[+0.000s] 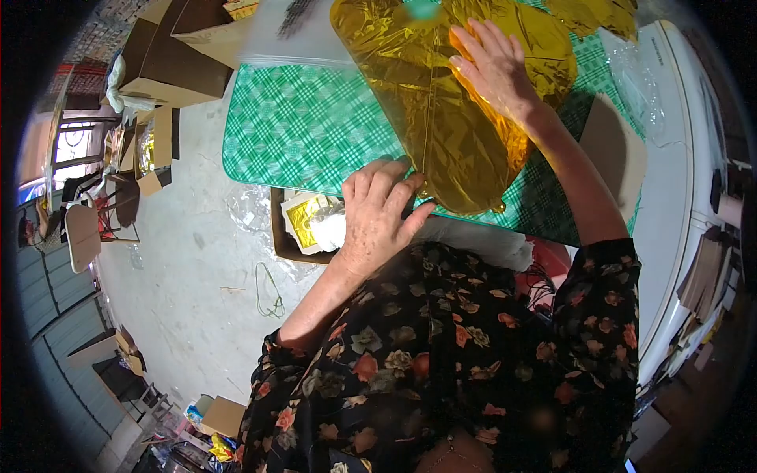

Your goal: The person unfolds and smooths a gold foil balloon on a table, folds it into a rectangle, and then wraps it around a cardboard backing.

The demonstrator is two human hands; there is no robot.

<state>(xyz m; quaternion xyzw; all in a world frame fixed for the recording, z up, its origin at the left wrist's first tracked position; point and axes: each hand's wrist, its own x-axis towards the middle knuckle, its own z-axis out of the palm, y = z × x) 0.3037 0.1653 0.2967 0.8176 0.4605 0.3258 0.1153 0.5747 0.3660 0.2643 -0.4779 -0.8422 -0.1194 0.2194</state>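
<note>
A flat gold foil balloon [465,169] lies on the green checked tabletop [307,118], its rounded end near the front edge. My right hand [501,75] rests on the foil with fingers stretched out, pressing on a raised orange-looking fold. At the table's front edge, my left hand [378,206] is beside the balloon's lower left side. Its fingers are bent over the tabletop and its thumb stands apart; the fingertips are near the foil edge, and I cannot make out anything held. More gold foil [595,16] lies at the back right.
An open carton [288,236] with gold-printed packs sits below the table's front edge. A clear plastic sheet [296,35] lies at the back left near large cardboard boxes [177,67]. On the right are a cardboard piece [611,150], clear plastic bags [635,79] and a white appliance [670,181].
</note>
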